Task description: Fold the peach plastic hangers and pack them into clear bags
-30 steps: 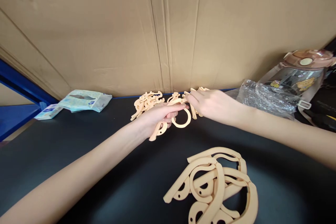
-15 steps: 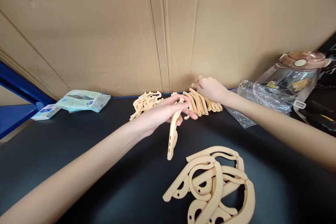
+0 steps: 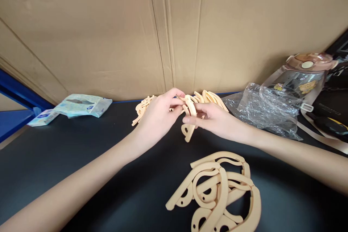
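Both hands meet over the middle of the table, around a beige plastic folding hanger [image 3: 191, 107] whose lower end, with a rounded holed lobe, points toward me. My left hand [image 3: 160, 112] is closed at its upper left, thumb and fingers pinching a small part of it. From the other side my right hand [image 3: 217, 119] grips the curved arm, the thumb laid across its front. Some fingers are hidden behind the piece. Close to me lie several folded beige hangers [image 3: 224, 188], overlapping in a heap.
Behind my left hand is a pile of small beige hooks [image 3: 141, 110]. Loose curved hanger arms [image 3: 213, 98] lie behind my right hand. A crumpled clear plastic bag [image 3: 269, 110] and a strapped water bottle [image 3: 307, 76] are at right, tissue packs [image 3: 84, 105] at left. A cardboard wall [image 3: 114, 32] stands behind.
My right hand has come from the pile of curved arms to the hanger at the left hand and grips it. The left hand has turned and pulled back slightly left.
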`<state>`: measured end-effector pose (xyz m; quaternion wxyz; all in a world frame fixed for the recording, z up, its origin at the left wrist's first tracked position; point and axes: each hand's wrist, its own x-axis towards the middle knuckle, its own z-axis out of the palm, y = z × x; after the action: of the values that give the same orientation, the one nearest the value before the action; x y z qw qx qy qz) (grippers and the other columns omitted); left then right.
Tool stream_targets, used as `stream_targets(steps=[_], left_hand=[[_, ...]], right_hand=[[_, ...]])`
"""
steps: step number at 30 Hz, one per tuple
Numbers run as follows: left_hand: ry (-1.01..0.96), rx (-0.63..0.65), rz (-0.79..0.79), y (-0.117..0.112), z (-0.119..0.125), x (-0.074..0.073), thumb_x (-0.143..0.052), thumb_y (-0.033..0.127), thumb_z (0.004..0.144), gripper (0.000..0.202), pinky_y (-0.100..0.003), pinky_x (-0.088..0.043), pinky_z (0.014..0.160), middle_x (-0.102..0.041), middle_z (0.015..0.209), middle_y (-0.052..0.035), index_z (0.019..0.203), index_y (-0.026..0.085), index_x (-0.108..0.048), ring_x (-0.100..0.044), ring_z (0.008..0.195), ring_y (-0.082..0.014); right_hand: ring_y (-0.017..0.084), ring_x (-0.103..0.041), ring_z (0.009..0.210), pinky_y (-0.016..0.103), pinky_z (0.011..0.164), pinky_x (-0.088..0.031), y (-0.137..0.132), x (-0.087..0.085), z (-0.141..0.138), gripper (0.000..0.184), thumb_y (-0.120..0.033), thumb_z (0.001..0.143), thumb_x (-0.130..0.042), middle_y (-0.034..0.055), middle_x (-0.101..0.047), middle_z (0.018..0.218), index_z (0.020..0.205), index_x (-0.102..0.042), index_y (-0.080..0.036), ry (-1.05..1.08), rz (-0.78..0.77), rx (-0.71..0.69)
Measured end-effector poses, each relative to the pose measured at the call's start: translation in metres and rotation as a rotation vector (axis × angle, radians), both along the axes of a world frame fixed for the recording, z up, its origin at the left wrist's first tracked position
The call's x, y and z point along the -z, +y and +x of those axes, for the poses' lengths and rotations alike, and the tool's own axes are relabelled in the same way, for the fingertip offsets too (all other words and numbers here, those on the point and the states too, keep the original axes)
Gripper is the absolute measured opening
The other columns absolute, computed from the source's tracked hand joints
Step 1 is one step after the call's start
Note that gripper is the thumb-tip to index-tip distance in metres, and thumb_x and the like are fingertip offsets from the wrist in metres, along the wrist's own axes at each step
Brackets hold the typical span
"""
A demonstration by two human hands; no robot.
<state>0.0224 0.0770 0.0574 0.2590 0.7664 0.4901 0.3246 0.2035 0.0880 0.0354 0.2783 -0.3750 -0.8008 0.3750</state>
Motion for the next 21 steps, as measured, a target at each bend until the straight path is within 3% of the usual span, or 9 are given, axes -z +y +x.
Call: stream_targets(steps=[3,6,8,10,12,16,18,21], left_hand=[[0.12,-0.059,0.1,-0.007,0.0,-0.007,-0.052,0.029,0.092,0.011,-0.027,-0.042,0.064,-0.074,0.083,0.0007,0.096,0.023,-0.061,-0.066,0.072,-0.0183],[0.405,-0.25,0.282,-0.013,-0.004,-0.015,-0.051,0.037,0.094,0.021,-0.029,-0.035,0.06,-0.069,0.072,-0.0008,0.094,0.026,-0.068,-0.062,0.068,-0.0215],[0.55,-0.326,0.401,-0.014,-0.007,-0.019,-0.053,0.038,0.093,0.024,-0.031,-0.033,0.06,-0.066,0.075,-0.0038,0.086,0.026,-0.072,-0.059,0.076,-0.0245],[0.555,-0.296,0.463,-0.012,-0.008,-0.02,-0.061,0.036,0.088,0.02,-0.031,-0.035,0.064,-0.064,0.084,-0.0059,0.077,0.024,-0.072,-0.055,0.089,-0.0266],[0.394,-0.181,0.34,-0.008,-0.008,-0.019,-0.064,0.035,0.085,0.018,-0.03,-0.036,0.065,-0.06,0.083,-0.0046,0.073,0.021,-0.067,-0.052,0.085,-0.0234],[-0.158,0.099,-0.26,-0.002,-0.004,-0.014,-0.047,0.04,0.095,0.031,-0.023,-0.03,0.049,-0.046,0.06,0.0031,0.072,0.02,-0.05,-0.04,0.052,-0.0106],[-0.329,0.125,-0.352,-0.002,-0.001,-0.012,-0.045,0.039,0.097,0.031,-0.02,-0.025,0.045,-0.037,0.056,0.0053,0.073,0.02,-0.048,-0.032,0.047,-0.008],[-0.435,0.141,-0.377,-0.005,0.003,-0.013,-0.045,0.039,0.097,0.033,-0.019,-0.022,0.042,-0.031,0.056,0.0056,0.071,0.019,-0.048,-0.03,0.047,-0.0075]], right_hand=[[0.014,-0.057,0.067,0.026,0.062,-0.043,-0.003,0.003,0.0,0.019,-0.034,0.085,-0.059,-0.0022,-0.059,0.073,0.074,-0.053,-0.02,0.032,0.036,0.017],[0.015,-0.06,0.067,0.027,0.064,-0.043,-0.001,-0.006,0.006,0.015,-0.033,0.089,-0.054,-0.0015,-0.062,0.073,0.082,-0.056,-0.02,-0.019,0.127,0.054],[0.015,-0.06,0.063,0.026,0.062,-0.041,-0.002,-0.015,0.011,0.017,-0.034,0.094,-0.048,-0.0018,-0.065,0.071,0.098,-0.058,-0.021,-0.145,0.306,0.137],[0.016,-0.058,0.06,0.026,0.057,-0.035,-0.004,-0.022,0.015,0.025,-0.038,0.098,-0.041,-0.0001,-0.068,0.074,0.108,-0.057,-0.022,-0.332,0.54,0.235],[0.017,-0.059,0.06,0.026,0.051,-0.028,-0.005,-0.027,0.017,0.032,-0.044,0.099,-0.037,0.003,-0.07,0.081,0.103,-0.059,-0.022,-0.498,0.737,0.279],[0.016,-0.056,0.057,0.027,0.046,-0.02,-0.003,-0.032,0.018,0.041,-0.048,0.1,-0.032,0.0046,-0.069,0.081,0.09,-0.062,-0.021,-0.654,0.875,0.27],[0.015,-0.055,0.057,0.028,0.045,-0.019,-0.003,-0.034,0.016,0.041,-0.045,0.1,-0.031,0.0052,-0.068,0.08,0.088,-0.061,-0.02,-0.671,0.912,0.291],[0.018,-0.058,0.066,0.03,0.046,-0.02,-0.004,-0.039,0.013,0.034,-0.036,0.099,-0.032,0.0078,-0.067,0.085,0.089,-0.06,-0.019,-0.685,1.004,0.315]])
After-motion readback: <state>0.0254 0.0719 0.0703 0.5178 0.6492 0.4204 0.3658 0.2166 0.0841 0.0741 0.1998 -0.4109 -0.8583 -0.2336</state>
